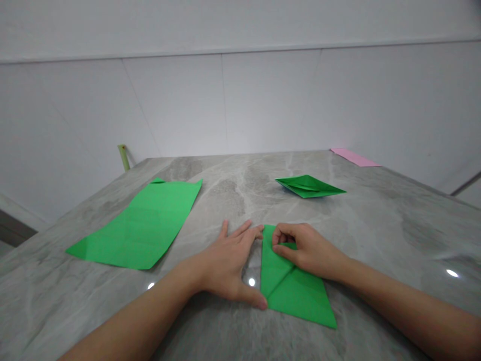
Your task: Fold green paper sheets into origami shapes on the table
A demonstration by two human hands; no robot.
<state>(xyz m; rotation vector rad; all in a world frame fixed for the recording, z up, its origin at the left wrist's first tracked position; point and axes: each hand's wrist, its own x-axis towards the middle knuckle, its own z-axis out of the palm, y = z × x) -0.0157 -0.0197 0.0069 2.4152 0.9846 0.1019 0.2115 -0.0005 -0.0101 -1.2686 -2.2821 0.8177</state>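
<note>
A green sheet of folded paper point(300, 298) lies flat on the table in front of me, with a diagonal crease running up from its lower left corner. My left hand point(231, 263) rests on its left side, fingers spread, the index fingertip at the upper left corner and the thumb tip at the lower left corner. Over the upper part of the paper, my right hand point(302, 248) is closed in a pinch on a turned-over flap. That hand hides the paper's upper right part.
The grey marbled table point(233, 188) reaches a white wall point(259, 105). A larger green sheet point(139, 225) with curling corners lies at left. Beyond my right hand is a folded green paper shape point(310, 186) with pointed ends. Pink paper point(355, 157) lies at the far right edge.
</note>
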